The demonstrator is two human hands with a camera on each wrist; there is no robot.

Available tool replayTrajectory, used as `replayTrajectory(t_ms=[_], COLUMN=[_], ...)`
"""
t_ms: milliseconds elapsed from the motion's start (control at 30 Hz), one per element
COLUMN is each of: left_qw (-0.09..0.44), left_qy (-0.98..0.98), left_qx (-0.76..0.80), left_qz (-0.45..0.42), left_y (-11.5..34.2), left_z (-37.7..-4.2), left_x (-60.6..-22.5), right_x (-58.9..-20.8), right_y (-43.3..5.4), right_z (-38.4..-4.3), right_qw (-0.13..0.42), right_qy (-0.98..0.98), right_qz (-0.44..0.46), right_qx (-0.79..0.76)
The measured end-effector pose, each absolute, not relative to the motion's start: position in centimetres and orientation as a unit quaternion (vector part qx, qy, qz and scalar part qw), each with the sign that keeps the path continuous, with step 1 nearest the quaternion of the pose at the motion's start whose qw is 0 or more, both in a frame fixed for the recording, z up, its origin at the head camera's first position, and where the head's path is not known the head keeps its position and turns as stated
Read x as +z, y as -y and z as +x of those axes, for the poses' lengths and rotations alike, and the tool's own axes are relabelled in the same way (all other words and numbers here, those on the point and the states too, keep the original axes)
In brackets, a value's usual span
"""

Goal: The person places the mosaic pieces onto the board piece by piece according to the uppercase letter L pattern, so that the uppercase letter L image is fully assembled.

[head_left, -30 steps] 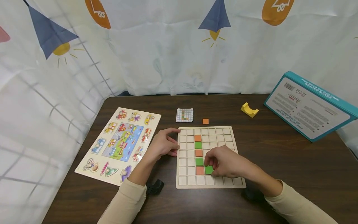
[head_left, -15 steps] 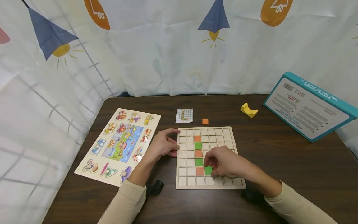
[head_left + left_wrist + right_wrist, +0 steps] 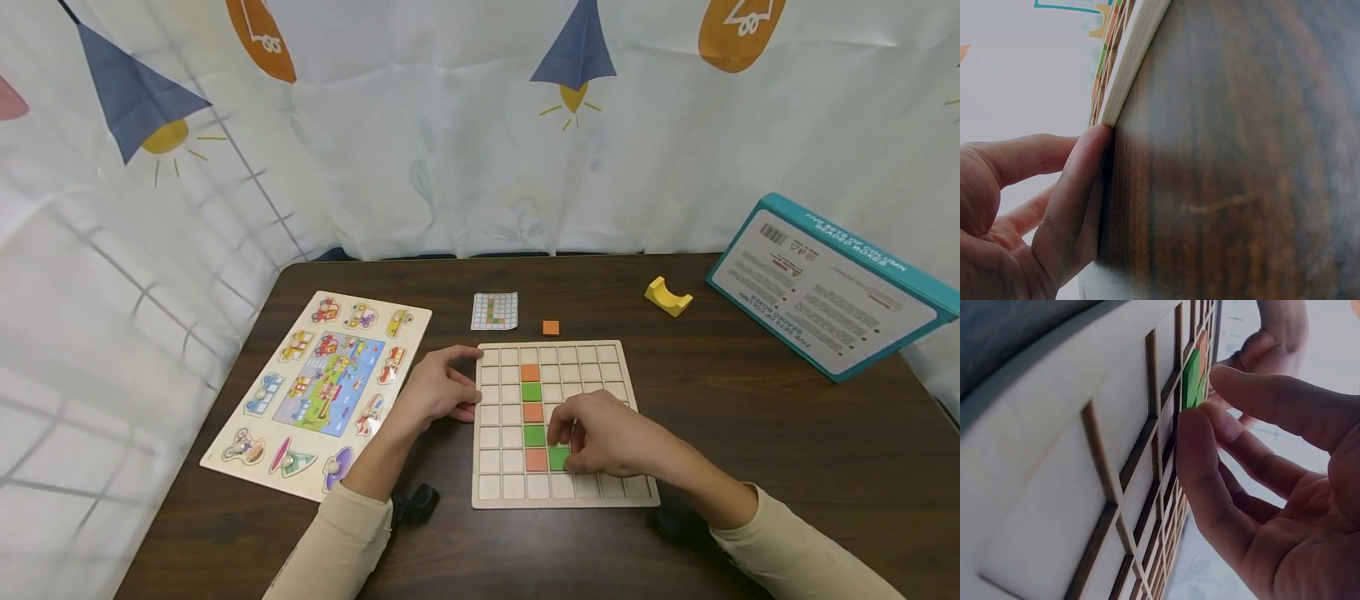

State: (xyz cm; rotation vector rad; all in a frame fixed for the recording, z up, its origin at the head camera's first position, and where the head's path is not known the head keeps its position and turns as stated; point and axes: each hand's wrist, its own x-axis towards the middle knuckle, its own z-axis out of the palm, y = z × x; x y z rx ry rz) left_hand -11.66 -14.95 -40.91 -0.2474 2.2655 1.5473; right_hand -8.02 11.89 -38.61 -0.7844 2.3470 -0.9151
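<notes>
A wooden grid board [image 3: 566,503] lies in front of me with orange and green square tiles down one column. My right hand [image 3: 611,433] pinches a green tile [image 3: 558,458] at a cell beside the lowest orange tile [image 3: 536,459]. Seen from the right wrist, fingertips and thumb bend around that green tile [image 3: 1191,378], low over the grid. My left hand [image 3: 438,383] rests against the board's left edge. In the left wrist view its fingertip [image 3: 1096,134] touches the pale edge of the board [image 3: 1132,56], fingers fairly straight.
Behind the board are a small printed pattern card [image 3: 495,311] and a loose orange tile [image 3: 551,327]. A vehicle peg puzzle [image 3: 247,417] lies left. Back right, a yellow curved block [image 3: 667,297] sits near a teal box [image 3: 825,292]. A black object [image 3: 416,504] is by the left sleeve.
The green tile under my right fingers has settled lower into its cell beside the orange tile. Both hands stay in nearly the same place.
</notes>
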Motion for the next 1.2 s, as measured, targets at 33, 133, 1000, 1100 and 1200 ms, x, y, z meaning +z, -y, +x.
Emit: replayTrajectory(t_ms=[33, 133, 1000, 1100, 1200], left_qw=[0.192, 0.191, 0.192, 0.192, 0.191], left_qy=[-0.807, -0.806, -0.796, -0.798, -0.800], left_qx=[0.552, 0.553, 0.566, 0.563, 0.560], left_qz=[-0.088, -0.088, -0.092, -0.093, -0.093], left_y=[14.9, 14.9, 15.0, 15.0, 14.9], left_z=[-11.7, -11.7, -11.6, -11.6, -11.5], left_x=[-40.9, -41.0, -41.0, -41.0, -41.0], right_x=[-38.6, -38.6, -37.8, -37.7, -37.6], right_y=[-11.9, -12.1, -13.6, -13.6, -13.5], right_z=[-8.0, -8.1, -12.0, -12.8, -13.5], right_qw=[0.245, 0.230, 0.222, 0.216, 0.209], right_qy=[-0.862, -0.864, -0.884, -0.887, -0.889], right_qz=[-0.290, -0.299, -0.240, -0.234, -0.229], right_qx=[-0.336, -0.335, -0.333, -0.335, -0.336])
